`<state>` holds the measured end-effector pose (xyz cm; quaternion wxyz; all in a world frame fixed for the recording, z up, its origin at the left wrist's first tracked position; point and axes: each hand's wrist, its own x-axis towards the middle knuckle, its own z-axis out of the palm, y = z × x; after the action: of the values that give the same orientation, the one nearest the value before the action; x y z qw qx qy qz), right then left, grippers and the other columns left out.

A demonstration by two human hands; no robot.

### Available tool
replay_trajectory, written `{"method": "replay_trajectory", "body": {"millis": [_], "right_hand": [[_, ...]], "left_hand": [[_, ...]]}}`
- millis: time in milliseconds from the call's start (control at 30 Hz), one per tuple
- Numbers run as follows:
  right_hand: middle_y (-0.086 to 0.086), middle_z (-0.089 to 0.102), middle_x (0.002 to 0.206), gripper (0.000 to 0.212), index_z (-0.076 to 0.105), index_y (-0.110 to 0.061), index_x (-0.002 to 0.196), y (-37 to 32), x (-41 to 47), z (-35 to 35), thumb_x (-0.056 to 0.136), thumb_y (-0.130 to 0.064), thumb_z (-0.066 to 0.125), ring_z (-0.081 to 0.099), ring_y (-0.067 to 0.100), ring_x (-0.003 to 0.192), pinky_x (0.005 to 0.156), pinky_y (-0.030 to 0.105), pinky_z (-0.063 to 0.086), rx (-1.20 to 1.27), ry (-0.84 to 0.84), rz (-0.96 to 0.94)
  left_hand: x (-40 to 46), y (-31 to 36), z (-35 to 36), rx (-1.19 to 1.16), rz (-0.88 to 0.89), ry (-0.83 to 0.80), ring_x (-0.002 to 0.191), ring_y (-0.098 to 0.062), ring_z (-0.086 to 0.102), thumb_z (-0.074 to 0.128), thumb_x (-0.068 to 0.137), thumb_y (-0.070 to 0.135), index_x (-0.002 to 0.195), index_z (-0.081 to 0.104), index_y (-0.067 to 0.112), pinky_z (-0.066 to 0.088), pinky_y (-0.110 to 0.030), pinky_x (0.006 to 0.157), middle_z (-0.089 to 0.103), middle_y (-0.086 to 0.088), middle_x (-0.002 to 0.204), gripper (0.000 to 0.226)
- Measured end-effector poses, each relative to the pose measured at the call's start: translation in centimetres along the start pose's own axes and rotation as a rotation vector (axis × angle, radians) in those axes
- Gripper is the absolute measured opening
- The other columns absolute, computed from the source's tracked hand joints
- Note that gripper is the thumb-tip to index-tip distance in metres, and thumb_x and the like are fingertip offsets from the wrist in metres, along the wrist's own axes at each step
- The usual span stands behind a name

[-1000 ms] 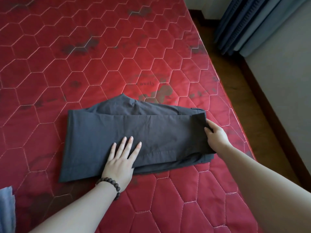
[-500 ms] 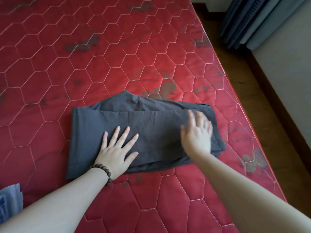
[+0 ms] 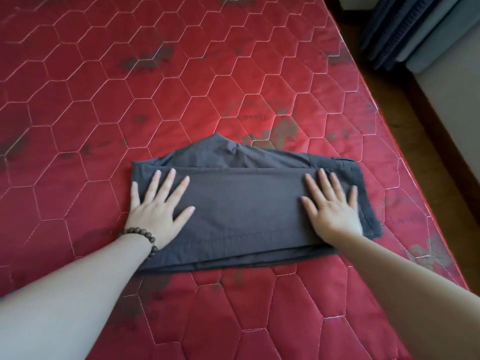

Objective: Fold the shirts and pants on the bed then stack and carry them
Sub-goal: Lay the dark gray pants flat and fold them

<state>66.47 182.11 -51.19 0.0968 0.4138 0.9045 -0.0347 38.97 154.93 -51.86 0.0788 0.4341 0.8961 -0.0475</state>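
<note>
Head view: the left hand [image 3: 158, 214] has slid to the left end of the folded grey pants [image 3: 246, 203], and the right hand [image 3: 331, 206], which a second ago pinched the right edge, now lies flat on the right end. Both grips are spread, fingers straight, pressing the cloth down on the red bed [image 3: 104, 100]. I judge this fold is finished and being smoothed. Right of the right grip the bed edge is near; beyond the fingers and left of the left grip there is wide bed.
</note>
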Motion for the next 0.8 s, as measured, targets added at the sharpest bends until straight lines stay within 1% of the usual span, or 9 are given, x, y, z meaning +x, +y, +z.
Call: {"method": "replay_trajectory", "body": {"millis": [100,200,333,400,467,533,633,700,800], "right_hand": [[-0.009,-0.01,0.161,0.065,-0.011,-0.048,0.147,3.1,-1.4,-0.1,0.086,-0.068,-0.005,-0.013,0.011,0.147,0.117,0.054,-0.003,0.032,-0.052,0.133],[-0.002,-0.013,0.161,0.077,-0.01,-0.036,0.151,3.0,-3.0,-0.6,0.083,-0.072,-0.005,-0.017,0.013,0.147,0.118,0.051,-0.006,0.041,-0.074,0.114],[-0.001,-0.012,0.159,0.1,-0.003,-0.028,0.152,1.8,-6.2,-1.1,0.074,-0.088,0.009,-0.016,0.017,0.147,0.118,0.048,-0.01,-0.003,-0.103,-0.178],[0.001,-0.006,0.159,0.105,0.002,-0.023,0.153,1.3,-7.1,-1.1,0.073,-0.089,0.022,-0.011,0.021,0.148,0.118,0.049,-0.008,-0.018,-0.106,-0.212],[0.006,0.004,0.16,0.099,0.012,-0.017,0.153,0.7,-7.0,-1.5,0.08,-0.078,0.039,-0.003,0.026,0.149,0.119,0.05,-0.003,-0.022,-0.085,-0.209],[0.015,0.022,0.157,0.087,0.027,-0.007,0.15,0.1,-6.7,-1.9,0.084,-0.055,0.059,0.013,0.032,0.147,0.119,0.053,0.01,-0.034,-0.051,-0.224],[0.026,0.048,0.139,0.078,0.05,0.006,0.134,-0.5,-6.8,-2.0,0.067,-0.019,0.083,0.044,0.043,0.131,0.105,0.06,0.036,-0.054,-0.007,-0.302],[0.025,0.046,0.141,0.069,0.047,0.005,0.136,-0.3,-7.1,-2.0,0.073,-0.003,0.074,0.042,0.041,0.132,0.107,0.057,0.036,-0.1,0.017,-0.352],[0.013,0.012,0.16,0.06,0.013,-0.006,0.152,0.5,-7.1,-2.3,0.096,-0.002,0.034,0.009,0.029,0.148,0.12,0.043,0.011,-0.15,-0.013,-0.26]], "left_hand": [[-0.3,-0.9,-0.2,-0.03,-0.075,-0.011,0.147,-0.018,-0.011,0.004,0.086,0.069,0.15,-0.002,0.04,0.003,-0.057,0.115,-0.006,0.007,0.161,0.07],[-1.7,0.1,-0.5,-0.058,-0.117,-0.018,0.147,-0.025,-0.005,0.004,0.09,0.067,0.152,0.006,0.03,0.004,-0.056,0.116,0.001,-0.005,0.161,0.073],[-5.8,1.8,-0.3,0.009,0.225,-0.059,0.147,-0.03,0.002,0.01,0.082,0.078,0.153,0.012,0.026,0.009,-0.06,0.115,0.007,-0.014,0.16,0.087],[-7.1,2.2,-0.5,0.039,0.304,-0.086,0.146,-0.034,0.008,0.013,0.081,0.08,0.152,0.018,0.025,0.015,-0.063,0.112,0.013,-0.015,0.158,0.09],[-7.3,2.4,-1.0,0.021,0.289,-0.103,0.146,-0.034,0.008,0.01,0.082,0.078,0.151,0.017,0.027,0.015,-0.063,0.112,0.013,-0.013,0.158,0.086],[-7.1,2.4,-1.1,-0.005,0.268,-0.086,0.147,-0.032,0.003,0.012,0.086,0.072,0.15,0.008,0.031,0.011,-0.061,0.114,0.008,-0.01,0.159,0.077],[-7.1,2.4,-0.7,0.038,0.283,-0.131,0.146,-0.033,-0.011,0.036,0.092,0.052,0.144,-0.015,0.03,0.002,-0.06,0.115,-0.006,-0.011,0.16,0.076],[-7.5,2.4,-0.8,0.1,0.298,-0.156,0.145,-0.034,-0.015,0.041,0.095,0.04,0.14,-0.024,0.026,-0.001,-0.059,0.115,-0.012,-0.011,0.159,0.08],[-8.1,1.7,-1.0,0.118,0.29,-0.142,0.144,-0.027,-0.021,0.036,0.096,0.015,0.141,-0.026,0.022,-0.003,-0.052,0.116,-0.016,-0.007,0.159,0.077]]}}
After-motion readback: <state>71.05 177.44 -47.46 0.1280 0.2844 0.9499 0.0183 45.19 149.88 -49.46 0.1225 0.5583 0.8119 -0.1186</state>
